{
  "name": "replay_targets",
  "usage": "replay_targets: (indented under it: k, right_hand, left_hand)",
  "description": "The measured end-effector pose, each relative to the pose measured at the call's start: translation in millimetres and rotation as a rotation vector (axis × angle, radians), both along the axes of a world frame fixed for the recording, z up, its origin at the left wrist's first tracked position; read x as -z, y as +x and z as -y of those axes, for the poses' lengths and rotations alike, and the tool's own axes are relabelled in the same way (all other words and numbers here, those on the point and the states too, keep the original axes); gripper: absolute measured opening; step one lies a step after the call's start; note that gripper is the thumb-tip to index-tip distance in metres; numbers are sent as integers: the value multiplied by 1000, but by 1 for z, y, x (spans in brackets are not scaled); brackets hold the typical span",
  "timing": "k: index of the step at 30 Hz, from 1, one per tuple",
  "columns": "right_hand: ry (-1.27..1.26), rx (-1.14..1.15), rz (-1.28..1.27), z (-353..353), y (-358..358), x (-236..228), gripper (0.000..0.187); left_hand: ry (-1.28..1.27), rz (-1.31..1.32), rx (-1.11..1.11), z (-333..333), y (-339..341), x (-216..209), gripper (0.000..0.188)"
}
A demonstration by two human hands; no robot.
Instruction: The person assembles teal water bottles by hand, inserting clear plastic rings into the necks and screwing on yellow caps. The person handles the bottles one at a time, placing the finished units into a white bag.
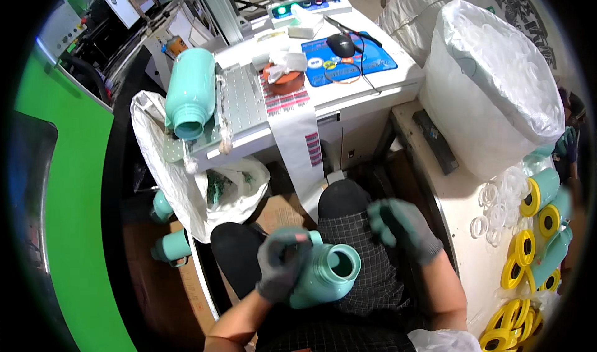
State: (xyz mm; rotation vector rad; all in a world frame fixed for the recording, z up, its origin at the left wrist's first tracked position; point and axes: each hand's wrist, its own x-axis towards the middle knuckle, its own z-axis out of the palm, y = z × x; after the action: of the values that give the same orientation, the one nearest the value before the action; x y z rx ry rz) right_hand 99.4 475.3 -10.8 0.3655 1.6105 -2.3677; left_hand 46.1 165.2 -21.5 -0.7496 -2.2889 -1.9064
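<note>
Gripping open mint bottle point(323, 276), left hand point(283, 262), inside unclear

A factory workstation: a marking machine point(249, 103), a bagged bin of plastic rings point(497, 85), stacked yellow caps point(519, 271).

Holding a mint-green bottle point(323, 277) in grey-gloved hands, left point(283, 262), right point(401, 228), over a black-checked apron point(367, 252); yellow-and-black lids point(519, 268) lying along the white surface's point(463, 196) right edge.
</note>
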Motion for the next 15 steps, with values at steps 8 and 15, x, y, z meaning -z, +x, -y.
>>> replay_targets:
  k: [8,15]
  right_hand:
    - [-134,-119,299,43,143,-4,74]
    - [282,42,-35,90,140,-16,93]
  left_hand:
    - [59,-221,587,-43,84,-36,24]
    - [170,105,-11,25,82,-56,20]
